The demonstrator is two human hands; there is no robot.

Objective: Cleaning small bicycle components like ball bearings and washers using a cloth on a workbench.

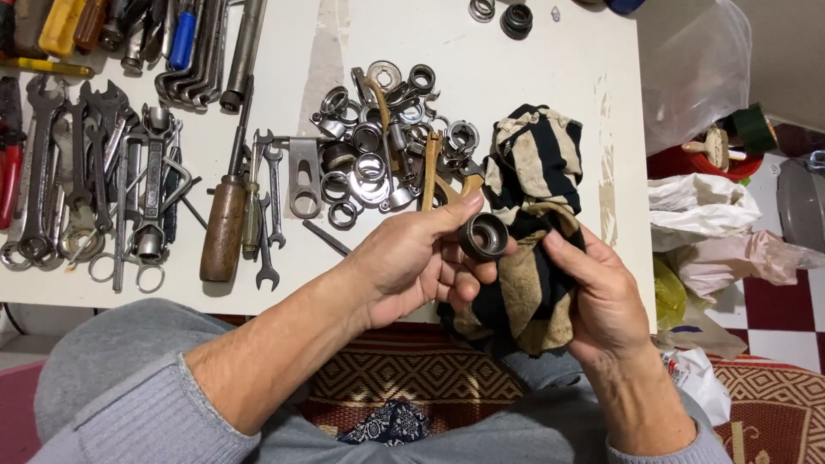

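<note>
Left hand: the left hand holds a small dark metal ring. The thumb is on top and the fingers curl under it, so the hand is closed around the ring.
Right hand: the right hand is closed on a dirty striped rag. The rag is black and cream, and it hangs down between the two hands.
Ring: the round hole of the ring faces up at the camera. The ring sits right against the rag, just past the near edge of the white table.
Pile: a heap of shiny metal rings and small parts lies on the table, just behind the left hand.
Tools: a row of wrenches lies on the left side of the table. A screwdriver with a brown wooden handle lies between the wrenches and the heap.
Far edge: two more rings sit alone at the far end of the table.
Side: plastic bags lie on the floor to the right of the table.
</note>
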